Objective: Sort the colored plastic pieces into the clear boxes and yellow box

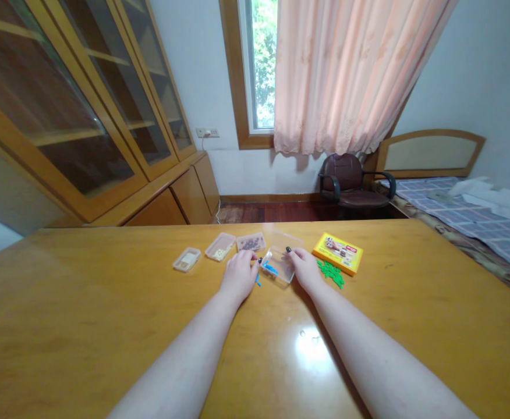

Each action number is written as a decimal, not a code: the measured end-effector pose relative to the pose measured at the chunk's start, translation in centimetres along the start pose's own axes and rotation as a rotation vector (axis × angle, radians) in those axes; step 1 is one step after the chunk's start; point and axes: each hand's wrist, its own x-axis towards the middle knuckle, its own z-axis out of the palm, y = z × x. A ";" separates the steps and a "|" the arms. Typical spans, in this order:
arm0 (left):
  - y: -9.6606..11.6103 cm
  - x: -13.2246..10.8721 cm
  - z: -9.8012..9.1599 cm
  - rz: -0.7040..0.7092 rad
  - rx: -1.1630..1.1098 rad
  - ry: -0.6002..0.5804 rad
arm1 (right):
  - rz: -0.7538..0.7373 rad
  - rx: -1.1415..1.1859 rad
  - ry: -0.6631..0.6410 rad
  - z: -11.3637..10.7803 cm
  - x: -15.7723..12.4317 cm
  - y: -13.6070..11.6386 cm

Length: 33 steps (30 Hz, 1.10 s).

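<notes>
My right hand (306, 269) grips the right side of a clear plastic box (286, 278), which has an open lid leaning away at the back. Several small blue pieces (270, 267) lie inside its left part. My left hand (238, 272) is at the box's left edge with its fingers curled and the thumb near the rim. What it holds, if anything, is too small to make out. A few loose blue pieces (258, 281) lie on the table beside it, partly hidden. Right of my right hand is a pile of small green pieces (332, 274).
A yellow printed box (337, 253) lies behind the green pile. To the left stand clear boxes: one with dark pieces (251, 242), one with cream pieces (220, 247), and a smaller one with pale contents (187, 259). Beyond the wooden table (106, 302) is an armchair (346, 180).
</notes>
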 end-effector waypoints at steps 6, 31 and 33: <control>-0.2 -0.7 0.1 -0.259 0.267 -0.192 | 0.007 0.034 0.014 0.0 0.2 0.3; 0.4 -0.5 0.7 0.040 0.215 -0.257 | 0.020 0.068 0.014 0.0 0.1 0.2; 0.5 -0.5 0.6 0.049 0.234 -0.277 | 0.022 0.070 0.011 0.0 0.1 0.2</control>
